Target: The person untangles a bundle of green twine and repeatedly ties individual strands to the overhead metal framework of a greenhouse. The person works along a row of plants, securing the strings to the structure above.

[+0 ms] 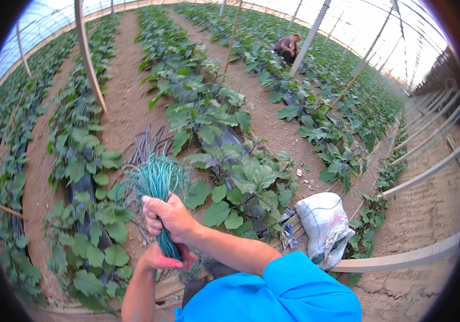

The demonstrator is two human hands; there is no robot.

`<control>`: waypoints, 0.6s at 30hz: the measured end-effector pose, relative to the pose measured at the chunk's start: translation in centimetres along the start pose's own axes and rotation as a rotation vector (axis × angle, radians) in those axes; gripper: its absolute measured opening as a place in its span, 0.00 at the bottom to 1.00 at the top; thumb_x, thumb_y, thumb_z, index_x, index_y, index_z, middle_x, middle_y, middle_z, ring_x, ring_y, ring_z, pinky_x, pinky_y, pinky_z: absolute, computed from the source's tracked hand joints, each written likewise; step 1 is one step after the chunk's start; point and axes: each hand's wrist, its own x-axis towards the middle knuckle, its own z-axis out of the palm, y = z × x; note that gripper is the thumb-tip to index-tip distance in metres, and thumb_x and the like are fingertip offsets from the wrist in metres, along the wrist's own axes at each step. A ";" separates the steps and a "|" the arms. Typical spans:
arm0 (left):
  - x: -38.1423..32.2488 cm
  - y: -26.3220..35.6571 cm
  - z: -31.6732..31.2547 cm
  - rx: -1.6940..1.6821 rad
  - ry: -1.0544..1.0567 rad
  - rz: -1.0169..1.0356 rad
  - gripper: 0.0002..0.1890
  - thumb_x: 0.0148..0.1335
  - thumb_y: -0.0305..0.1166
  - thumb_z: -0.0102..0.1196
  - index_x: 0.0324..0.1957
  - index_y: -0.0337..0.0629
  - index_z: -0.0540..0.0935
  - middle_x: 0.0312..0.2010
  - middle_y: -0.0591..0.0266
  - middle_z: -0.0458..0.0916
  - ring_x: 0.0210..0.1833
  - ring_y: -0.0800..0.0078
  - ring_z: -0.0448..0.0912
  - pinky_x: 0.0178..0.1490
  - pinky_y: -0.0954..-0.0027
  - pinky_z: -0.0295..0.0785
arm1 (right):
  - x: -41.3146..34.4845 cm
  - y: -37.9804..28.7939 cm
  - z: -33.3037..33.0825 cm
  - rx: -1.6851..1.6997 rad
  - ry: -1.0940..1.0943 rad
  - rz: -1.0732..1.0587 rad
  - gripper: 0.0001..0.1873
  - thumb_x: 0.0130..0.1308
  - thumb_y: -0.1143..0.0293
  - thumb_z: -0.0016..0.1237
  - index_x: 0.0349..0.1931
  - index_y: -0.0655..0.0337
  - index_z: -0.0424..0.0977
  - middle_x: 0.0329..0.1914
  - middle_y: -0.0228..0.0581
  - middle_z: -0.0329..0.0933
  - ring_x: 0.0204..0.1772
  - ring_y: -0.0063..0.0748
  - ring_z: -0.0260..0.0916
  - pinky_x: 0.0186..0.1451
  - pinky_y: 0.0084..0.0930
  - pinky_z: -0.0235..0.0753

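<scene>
A thick bundle of teal-green twine (157, 177) stands before me, its strands fanning out and looping loosely at the top. My right hand (171, 217) is wrapped around the bundle's middle, thumb pointing up along the strands. Lower down, my left hand (163, 257) cups the bundle's bottom end, with its thumb across the front; its other fingers are partly hidden behind the strands. Loose thin strands (191, 265) hang just beneath the left hand.
Rows of broad-leaved plants (250, 173) grow through black plastic mulch (224, 139). Dark thin tubes (147, 145) lie on the soil path. A stuffed white sack (322, 221) rests at my right, near a wooden rail (407, 255). Posts (89, 56) rise between rows; a person (288, 46) crouches farther off.
</scene>
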 end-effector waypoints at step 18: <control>-12.5 2.3 12.6 -0.281 0.865 -0.871 0.06 0.63 0.26 0.58 0.37 0.39 0.74 0.17 0.64 0.71 0.16 0.75 0.68 0.21 0.71 0.63 | 7.4 4.1 -21.2 0.115 0.588 0.101 0.04 0.63 0.73 0.54 0.31 0.61 0.75 0.19 0.34 0.70 0.19 0.31 0.70 0.24 0.33 0.76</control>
